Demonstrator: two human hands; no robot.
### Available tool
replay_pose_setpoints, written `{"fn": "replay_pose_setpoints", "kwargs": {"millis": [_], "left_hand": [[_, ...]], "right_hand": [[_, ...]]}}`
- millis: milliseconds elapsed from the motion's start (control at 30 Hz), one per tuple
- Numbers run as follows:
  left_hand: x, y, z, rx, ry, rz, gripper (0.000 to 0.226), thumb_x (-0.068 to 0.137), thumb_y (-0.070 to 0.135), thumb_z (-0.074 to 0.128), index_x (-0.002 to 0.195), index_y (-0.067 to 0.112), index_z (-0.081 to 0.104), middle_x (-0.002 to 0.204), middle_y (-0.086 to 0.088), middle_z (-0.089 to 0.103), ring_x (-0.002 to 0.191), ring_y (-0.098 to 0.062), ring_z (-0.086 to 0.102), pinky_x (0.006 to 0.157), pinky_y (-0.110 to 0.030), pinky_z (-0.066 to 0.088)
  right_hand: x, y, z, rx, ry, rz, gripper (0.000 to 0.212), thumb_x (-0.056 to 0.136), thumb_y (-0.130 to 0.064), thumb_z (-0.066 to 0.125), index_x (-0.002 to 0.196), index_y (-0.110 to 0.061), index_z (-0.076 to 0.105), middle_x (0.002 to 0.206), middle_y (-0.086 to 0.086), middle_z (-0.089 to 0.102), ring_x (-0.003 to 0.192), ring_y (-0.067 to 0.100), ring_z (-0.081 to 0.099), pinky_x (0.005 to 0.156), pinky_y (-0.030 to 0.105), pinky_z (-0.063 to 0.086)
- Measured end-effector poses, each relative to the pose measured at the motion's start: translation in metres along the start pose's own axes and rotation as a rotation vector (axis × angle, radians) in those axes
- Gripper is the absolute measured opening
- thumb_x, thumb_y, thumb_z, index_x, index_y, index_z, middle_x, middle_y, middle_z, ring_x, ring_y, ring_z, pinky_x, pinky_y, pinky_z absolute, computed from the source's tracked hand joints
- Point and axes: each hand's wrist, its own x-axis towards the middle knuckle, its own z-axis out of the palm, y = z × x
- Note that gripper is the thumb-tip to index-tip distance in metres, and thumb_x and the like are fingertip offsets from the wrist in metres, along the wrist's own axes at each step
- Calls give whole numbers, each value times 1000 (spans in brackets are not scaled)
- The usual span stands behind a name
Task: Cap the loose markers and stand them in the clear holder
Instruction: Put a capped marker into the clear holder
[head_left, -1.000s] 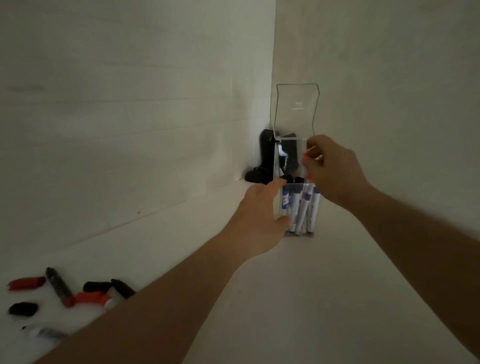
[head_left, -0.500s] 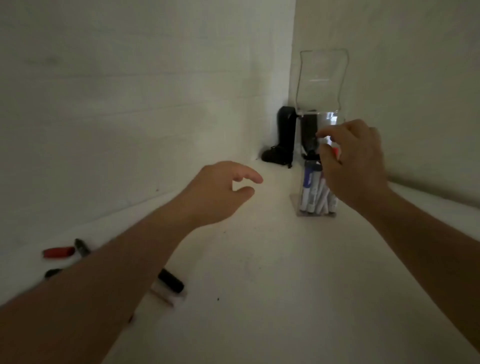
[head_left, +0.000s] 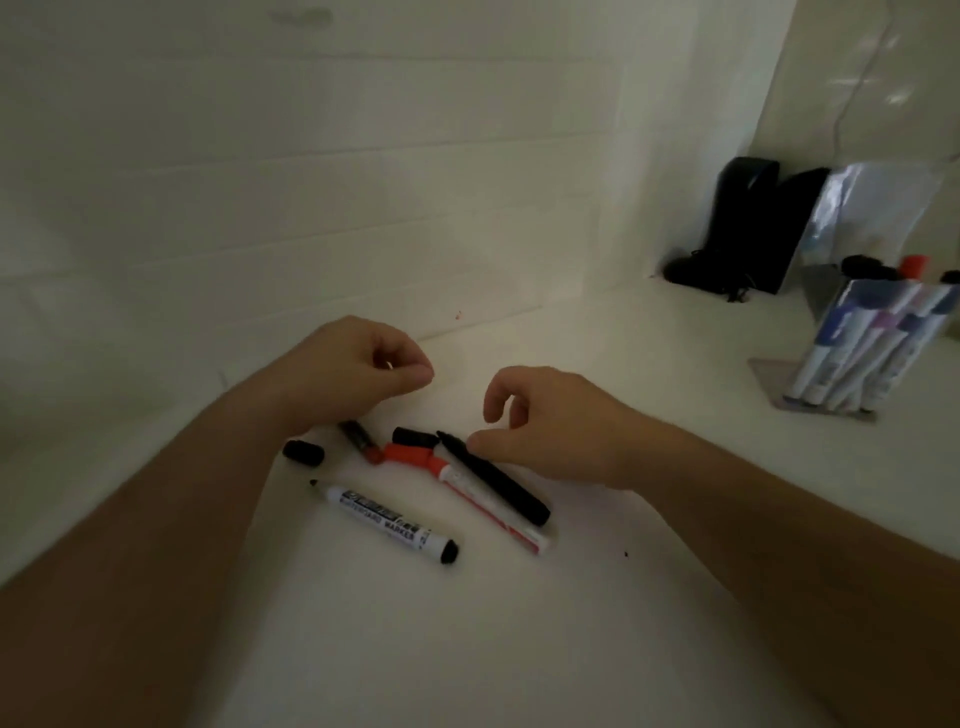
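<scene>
Several loose markers and caps lie on the white surface below my hands. An uncapped white marker (head_left: 385, 520) lies nearest me. An uncapped black marker (head_left: 496, 480) rests against a white and red marker (head_left: 485, 501), which has a red cap (head_left: 409, 454) at its end. Two black caps (head_left: 304, 451) (head_left: 415, 436) lie loose. A dark marker with a red tip (head_left: 358, 439) shows partly under my left hand (head_left: 358, 371), which is loosely curled with nothing visible in it. My right hand (head_left: 545, 426) hovers with fingers apart, its thumb by the black marker's tip. The clear holder (head_left: 769, 375) stands far right.
The holder has several capped markers leaning in it, and its clear back panel rises behind them. A black object (head_left: 748, 228) stands in the corner where the two white walls meet. The left wall runs close behind the loose markers.
The view swung from the holder down to the loose markers. My right hand left the holder and came over the black marker. My left hand moved back above the caps.
</scene>
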Motion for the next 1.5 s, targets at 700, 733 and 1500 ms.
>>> {"fn": "replay_pose_setpoints", "kwargs": {"millis": [700, 733, 1500], "left_hand": [[5, -2, 13, 270, -127, 77, 18, 95, 37, 65, 109, 43, 74, 107, 24, 66, 100, 3, 58, 86, -15, 43], [7, -1, 15, 283, -141, 78, 18, 95, 36, 65, 109, 42, 74, 108, 23, 67, 101, 2, 59, 89, -19, 45], [-1, 26, 28, -164, 59, 143, 20, 98, 11, 59, 102, 31, 59, 101, 11, 73, 83, -6, 73, 78, -26, 56]], "right_hand": [[-5, 31, -12, -93, 157, 65, 34, 80, -52, 73, 108, -39, 60, 96, -13, 59, 85, 4, 57, 67, 23, 43], [-3, 32, -12, -115, 158, 60, 35, 81, -50, 74, 111, -39, 60, 97, -12, 60, 87, 6, 57, 69, 23, 42], [3, 47, -12, 2, 393, 28, 18, 99, -28, 54, 110, -34, 67, 98, -5, 56, 87, 11, 53, 68, 23, 40]]}}
